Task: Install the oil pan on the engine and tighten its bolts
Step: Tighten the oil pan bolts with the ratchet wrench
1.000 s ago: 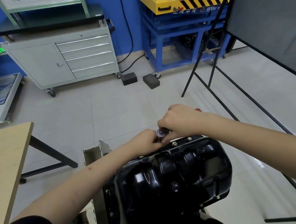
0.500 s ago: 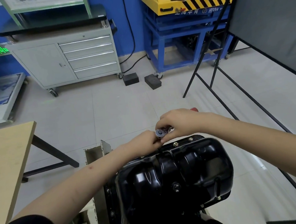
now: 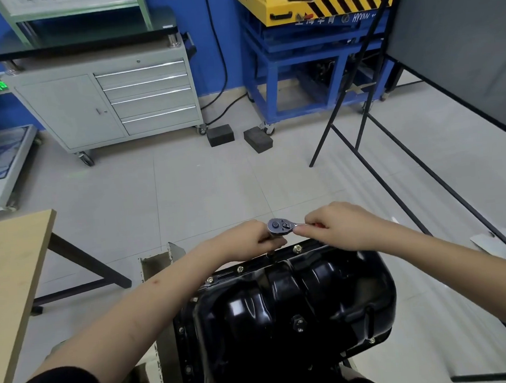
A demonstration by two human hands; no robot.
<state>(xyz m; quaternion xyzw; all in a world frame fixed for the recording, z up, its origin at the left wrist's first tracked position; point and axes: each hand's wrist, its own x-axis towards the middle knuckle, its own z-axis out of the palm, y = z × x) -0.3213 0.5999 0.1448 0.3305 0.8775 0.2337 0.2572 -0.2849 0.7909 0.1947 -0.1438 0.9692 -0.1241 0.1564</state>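
A glossy black oil pan sits on the engine below me, with brass-coloured bolts along its flange. A ratchet wrench stands over a bolt at the pan's far edge, its chrome head facing up. My left hand grips the socket stem just under the head. My right hand holds the ratchet's handle, which points right; a bit of red grip shows between the fingers. The bolt under the socket is hidden.
A wooden table stands at the left. A grey drawer cabinet and a blue and yellow lift stand are at the back. A black-framed board leans at the right, and two black blocks lie on the floor.
My right hand has swung the ratchet handle to the right, away from my left hand, so the chrome head is now uncovered. My left hand stayed at the socket.
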